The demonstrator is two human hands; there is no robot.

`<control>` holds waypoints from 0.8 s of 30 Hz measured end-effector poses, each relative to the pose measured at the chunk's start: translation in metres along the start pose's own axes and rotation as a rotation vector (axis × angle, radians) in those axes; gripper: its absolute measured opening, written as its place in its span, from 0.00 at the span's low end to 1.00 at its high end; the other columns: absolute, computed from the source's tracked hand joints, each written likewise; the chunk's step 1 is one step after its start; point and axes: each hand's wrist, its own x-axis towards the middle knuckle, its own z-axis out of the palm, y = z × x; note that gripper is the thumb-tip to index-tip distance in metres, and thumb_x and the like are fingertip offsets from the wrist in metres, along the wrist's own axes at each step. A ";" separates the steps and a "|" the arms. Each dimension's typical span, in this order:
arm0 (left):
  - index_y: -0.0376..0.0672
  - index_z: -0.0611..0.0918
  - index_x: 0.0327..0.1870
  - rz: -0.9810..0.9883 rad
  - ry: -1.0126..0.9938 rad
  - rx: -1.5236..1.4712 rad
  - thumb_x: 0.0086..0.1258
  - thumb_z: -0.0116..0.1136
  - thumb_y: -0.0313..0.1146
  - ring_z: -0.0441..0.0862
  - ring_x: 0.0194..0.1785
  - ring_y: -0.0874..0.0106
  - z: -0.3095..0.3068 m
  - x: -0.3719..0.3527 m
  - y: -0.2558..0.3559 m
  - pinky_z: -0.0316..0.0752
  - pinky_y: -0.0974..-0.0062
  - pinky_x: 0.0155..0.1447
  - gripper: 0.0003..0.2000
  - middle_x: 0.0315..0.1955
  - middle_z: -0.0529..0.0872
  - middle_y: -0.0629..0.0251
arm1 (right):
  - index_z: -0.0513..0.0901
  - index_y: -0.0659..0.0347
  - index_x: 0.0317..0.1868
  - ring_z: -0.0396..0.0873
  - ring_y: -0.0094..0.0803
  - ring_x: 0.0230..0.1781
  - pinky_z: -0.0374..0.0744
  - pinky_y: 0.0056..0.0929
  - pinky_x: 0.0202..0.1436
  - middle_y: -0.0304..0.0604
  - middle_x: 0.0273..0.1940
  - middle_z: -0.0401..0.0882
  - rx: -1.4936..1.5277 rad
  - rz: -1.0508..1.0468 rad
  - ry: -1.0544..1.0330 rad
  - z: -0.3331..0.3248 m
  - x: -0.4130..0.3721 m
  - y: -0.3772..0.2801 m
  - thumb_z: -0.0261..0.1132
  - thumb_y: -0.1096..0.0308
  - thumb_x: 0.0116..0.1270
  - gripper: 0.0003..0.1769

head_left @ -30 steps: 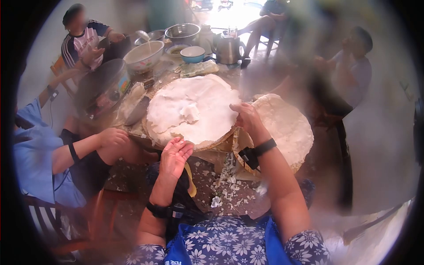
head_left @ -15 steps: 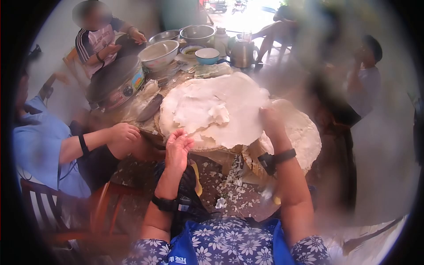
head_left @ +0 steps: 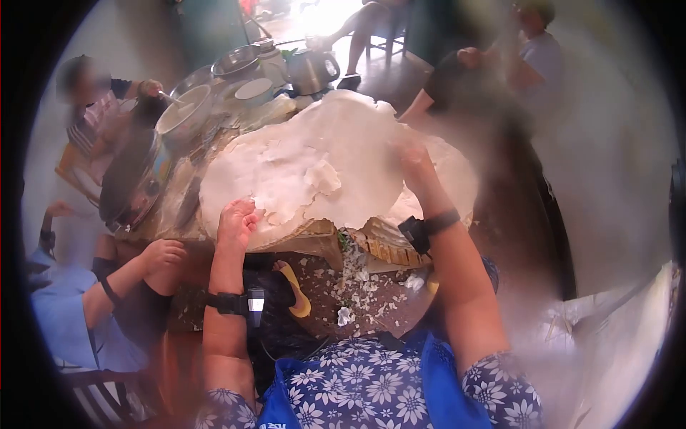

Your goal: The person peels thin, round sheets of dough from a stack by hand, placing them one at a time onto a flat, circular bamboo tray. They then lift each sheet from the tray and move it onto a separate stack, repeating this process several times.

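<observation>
Head view | thin flatbread sheet (head_left: 366,161): right edge clamped in right hand (head_left: 413,159) | left hand (head_left: 238,220) curled at near-left edge; grip, I cannot tell

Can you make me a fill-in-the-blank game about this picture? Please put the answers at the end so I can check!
1. The hand with curled fingers near the lower edge of the big pale sheet is the person's ____ hand.
2. The slipper on the foot below the table is ____.
3. The flowers on the person's dark blue shirt are ____.
4. The band on the wrist of that curled hand is ____.

Missing words: left; yellow; white; black.
</observation>
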 end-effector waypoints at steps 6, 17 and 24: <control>0.34 0.69 0.53 0.049 -0.078 0.186 0.58 0.64 0.27 0.68 0.17 0.82 0.086 -0.004 -0.015 0.59 0.85 0.17 0.23 0.28 0.76 0.67 | 0.78 0.66 0.47 0.79 0.23 0.33 0.79 0.23 0.39 0.37 0.37 0.80 0.215 0.057 -0.085 -0.088 0.001 -0.015 0.59 0.74 0.61 0.13; 0.32 0.67 0.59 -0.001 -0.276 0.273 0.61 0.58 0.26 0.71 0.21 0.81 0.202 -0.054 -0.090 0.67 0.85 0.20 0.25 0.37 0.75 0.65 | 0.75 0.68 0.49 0.80 0.37 0.40 0.79 0.36 0.50 0.47 0.42 0.81 -0.294 0.275 0.242 -0.202 -0.033 0.014 0.57 0.77 0.61 0.14; 0.38 0.62 0.65 -0.074 -0.091 0.423 0.61 0.57 0.28 0.71 0.42 0.76 0.205 -0.037 -0.138 0.71 0.78 0.41 0.29 0.48 0.72 0.66 | 0.77 0.68 0.45 0.80 0.36 0.37 0.78 0.33 0.46 0.46 0.40 0.82 -0.471 0.269 0.313 -0.219 -0.023 0.027 0.59 0.76 0.58 0.14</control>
